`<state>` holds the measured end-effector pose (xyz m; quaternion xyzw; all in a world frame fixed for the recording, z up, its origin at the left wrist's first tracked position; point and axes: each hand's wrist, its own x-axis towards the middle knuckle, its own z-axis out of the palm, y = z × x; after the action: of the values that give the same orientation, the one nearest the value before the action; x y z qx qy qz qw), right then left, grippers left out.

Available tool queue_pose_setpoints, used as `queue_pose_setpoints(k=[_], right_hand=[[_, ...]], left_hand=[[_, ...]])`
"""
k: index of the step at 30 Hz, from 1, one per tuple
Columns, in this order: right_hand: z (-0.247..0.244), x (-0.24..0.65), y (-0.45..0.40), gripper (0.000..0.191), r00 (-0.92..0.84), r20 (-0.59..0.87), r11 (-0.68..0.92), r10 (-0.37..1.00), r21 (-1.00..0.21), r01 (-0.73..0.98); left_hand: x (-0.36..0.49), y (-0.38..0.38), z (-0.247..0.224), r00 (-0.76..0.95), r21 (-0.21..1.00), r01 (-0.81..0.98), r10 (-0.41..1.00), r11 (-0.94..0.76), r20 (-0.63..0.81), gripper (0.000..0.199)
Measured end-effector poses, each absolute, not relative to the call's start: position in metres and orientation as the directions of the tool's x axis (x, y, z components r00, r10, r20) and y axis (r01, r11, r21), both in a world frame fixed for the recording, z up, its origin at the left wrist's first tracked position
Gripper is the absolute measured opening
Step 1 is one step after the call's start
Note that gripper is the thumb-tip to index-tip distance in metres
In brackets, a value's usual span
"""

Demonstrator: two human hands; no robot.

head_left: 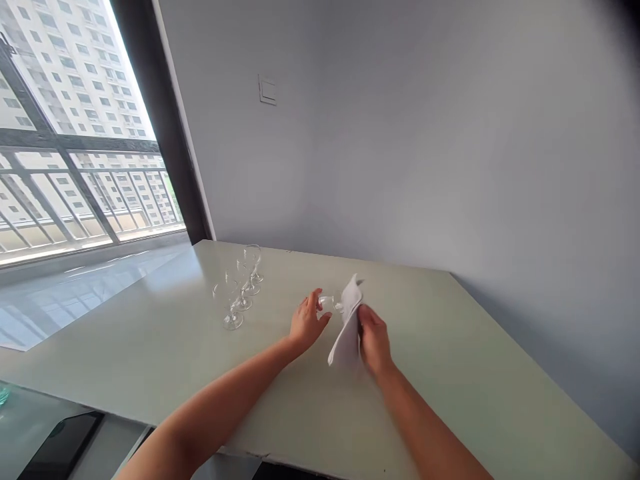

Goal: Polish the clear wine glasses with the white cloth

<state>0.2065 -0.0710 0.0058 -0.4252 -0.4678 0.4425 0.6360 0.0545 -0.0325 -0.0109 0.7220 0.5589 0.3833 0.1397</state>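
Note:
My left hand (307, 325) is closed around the bowl of a small clear stemmed glass (327, 304), which is tipped on its side above the table. The glass's foot end points right, toward a white cloth (350, 323). That cloth is pinched in my right hand (374, 339) and hangs down in a fold, hiding part of the foot. Left of my hands, several more clear stemmed glasses (233, 319) stand upright in a slanting row.
The pale glossy table (450, 387) meets grey walls at its back and right. A window with a railing (100, 193) is at the left. A dark flat object (63, 445) lies on a lower glass surface at the bottom left.

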Motion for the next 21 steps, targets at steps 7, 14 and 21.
queue_pose_setpoints(k=[7, 14, 21], right_hand=[[0.003, 0.185, -0.092, 0.054, -0.163, 0.326, 0.353, 0.931, -0.918, 0.179], [-0.009, 0.193, -0.086, 0.032, -0.193, 0.084, 0.093, 0.978, -0.995, 0.038], [-0.010, 0.199, -0.077, 0.029, -0.190, -0.158, -0.226, 0.969, -0.875, -0.429]], left_hand=[[0.044, -0.041, -0.015, 0.163, 0.462, 0.795, 0.872, -0.393, 0.461, 0.040], [0.045, -0.047, -0.012, 0.372, 0.126, 0.847, 0.746, -0.516, 0.552, 0.038], [0.041, -0.048, -0.003, 0.545, -0.035, 0.770, 0.628, -0.638, 0.556, 0.043]])
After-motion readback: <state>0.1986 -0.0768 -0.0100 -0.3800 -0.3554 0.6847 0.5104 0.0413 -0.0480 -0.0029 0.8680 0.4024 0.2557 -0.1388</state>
